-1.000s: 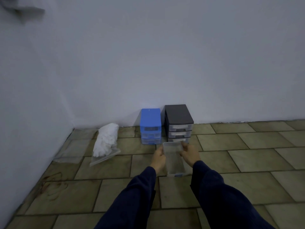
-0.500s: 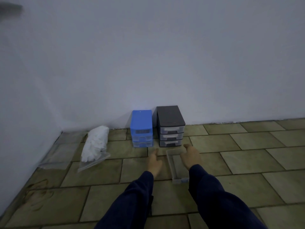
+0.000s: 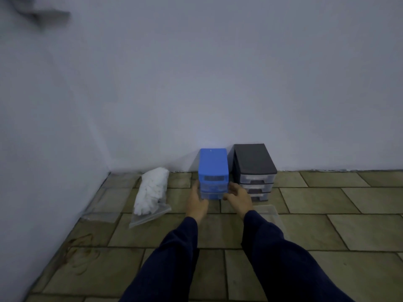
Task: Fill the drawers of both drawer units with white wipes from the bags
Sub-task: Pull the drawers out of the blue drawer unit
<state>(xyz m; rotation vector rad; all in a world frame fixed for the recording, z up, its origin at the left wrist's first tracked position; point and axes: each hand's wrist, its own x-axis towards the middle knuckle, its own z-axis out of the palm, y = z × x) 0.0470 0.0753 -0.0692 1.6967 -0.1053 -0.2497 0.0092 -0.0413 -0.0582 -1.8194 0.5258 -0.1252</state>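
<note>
2 units: blue unit [image 3: 213, 168], black unit [image 3: 254, 168] just right. Left hand [image 3: 197, 201], right hand [image 3: 238, 198] loose-fingered, flank blue's low drawers; 1 bag [image 3: 150, 195] left.

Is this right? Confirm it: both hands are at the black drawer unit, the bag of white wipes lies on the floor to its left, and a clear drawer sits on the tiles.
One thing is wrong. The head view shows the left hand and right hand at the blue drawer unit, not the black drawer unit. The bag of white wipes does lie left, and the clear drawer sits on the tiles.
</note>
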